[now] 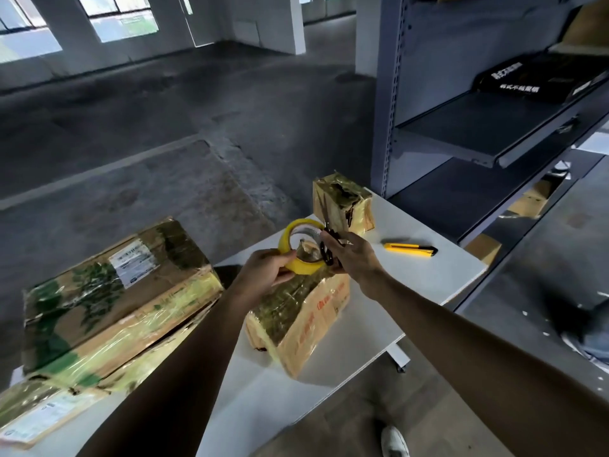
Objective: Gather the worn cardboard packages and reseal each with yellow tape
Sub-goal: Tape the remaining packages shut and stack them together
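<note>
Fingers (281, 258) of the left hand (263, 271) curl round a yellow ring-shaped tape roll (303, 268); the right hand (354, 258) grips black scissors (327, 253), both just above a crumpled cardboard package (306, 311) on the white counter (412, 285). The roll seems light, stiff; best held by its rim.

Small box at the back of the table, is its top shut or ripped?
Ripped: the small tape-wrapped cardboard box shows a dark ragged hole in its top, standing at the white table's far end.
</note>
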{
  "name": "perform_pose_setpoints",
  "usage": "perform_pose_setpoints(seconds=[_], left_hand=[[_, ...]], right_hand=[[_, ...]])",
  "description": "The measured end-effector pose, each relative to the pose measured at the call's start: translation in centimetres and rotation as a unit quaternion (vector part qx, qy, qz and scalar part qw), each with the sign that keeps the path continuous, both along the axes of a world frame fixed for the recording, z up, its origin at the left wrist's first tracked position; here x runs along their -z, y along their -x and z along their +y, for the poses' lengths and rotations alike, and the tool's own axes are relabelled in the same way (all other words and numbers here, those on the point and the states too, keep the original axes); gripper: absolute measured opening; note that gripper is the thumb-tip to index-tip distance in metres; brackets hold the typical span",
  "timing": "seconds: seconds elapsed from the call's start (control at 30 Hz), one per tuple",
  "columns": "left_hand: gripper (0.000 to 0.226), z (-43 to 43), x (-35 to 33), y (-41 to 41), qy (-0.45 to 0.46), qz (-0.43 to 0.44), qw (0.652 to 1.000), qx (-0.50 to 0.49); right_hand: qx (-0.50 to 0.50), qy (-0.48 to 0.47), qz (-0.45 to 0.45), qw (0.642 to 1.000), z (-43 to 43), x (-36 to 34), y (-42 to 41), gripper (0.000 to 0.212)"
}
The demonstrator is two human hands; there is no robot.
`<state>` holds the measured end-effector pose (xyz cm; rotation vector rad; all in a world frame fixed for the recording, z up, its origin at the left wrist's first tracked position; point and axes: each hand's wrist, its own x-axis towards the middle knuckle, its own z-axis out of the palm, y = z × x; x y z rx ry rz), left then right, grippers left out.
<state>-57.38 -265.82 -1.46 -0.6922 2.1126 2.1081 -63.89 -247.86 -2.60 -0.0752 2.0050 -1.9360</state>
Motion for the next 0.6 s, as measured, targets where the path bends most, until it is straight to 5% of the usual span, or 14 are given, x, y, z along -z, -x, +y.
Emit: perform_pose_setpoints(seconds=[0.27, 0.4, 0.53, 0.6], left_hand=[[0.029, 2.9, 0.0, 6.3, -0.001, -0.027, 0.998, 0.064], [0.047, 4.3, 0.3, 9.3, 0.195, -0.086, 0.970, 0.112], [0.074, 5.6, 0.3, 10.8, 0.364, -0.088, 0.910, 0.179], [0.070, 6.2, 0.7, 11.7, 0.401, -0.072, 0.896, 0.178]], right_hand=[[-0.030, -0.056, -0.026, 0.998, 2.2, -0.5, 8.6, 0.030], [-0.025, -0.078, -0.044, 0.996, 3.3, 0.6, 11.8, 0.051], [-0.005, -0.094, -0.062, 0.994, 5.1, 2.3, 14.3, 0.041], [-0.005, -0.109, -0.073, 0.991, 6.3, 3.2, 15.1, 0.038]])
